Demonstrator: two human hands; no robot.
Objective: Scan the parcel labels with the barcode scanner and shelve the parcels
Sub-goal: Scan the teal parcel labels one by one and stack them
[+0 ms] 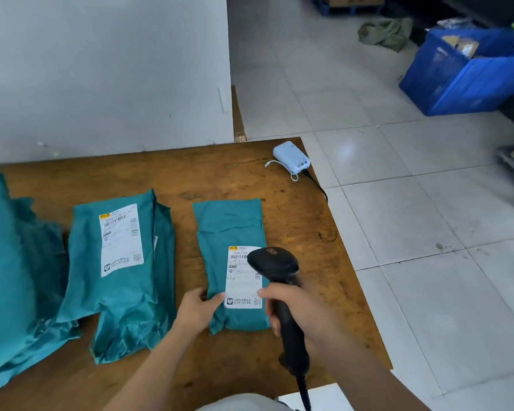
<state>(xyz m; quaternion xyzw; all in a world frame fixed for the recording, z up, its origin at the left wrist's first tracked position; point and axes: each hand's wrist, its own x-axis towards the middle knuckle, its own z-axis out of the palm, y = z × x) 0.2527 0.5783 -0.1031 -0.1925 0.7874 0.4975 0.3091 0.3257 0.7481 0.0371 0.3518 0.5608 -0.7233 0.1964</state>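
right hand grips matte black scanner; left hand pinches crinkled teal parcel (glossy plastic).

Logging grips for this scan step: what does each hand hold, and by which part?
The right hand grips the barcode scanner by its handle. The left hand holds the small teal parcel at its near left edge, thumb on top.
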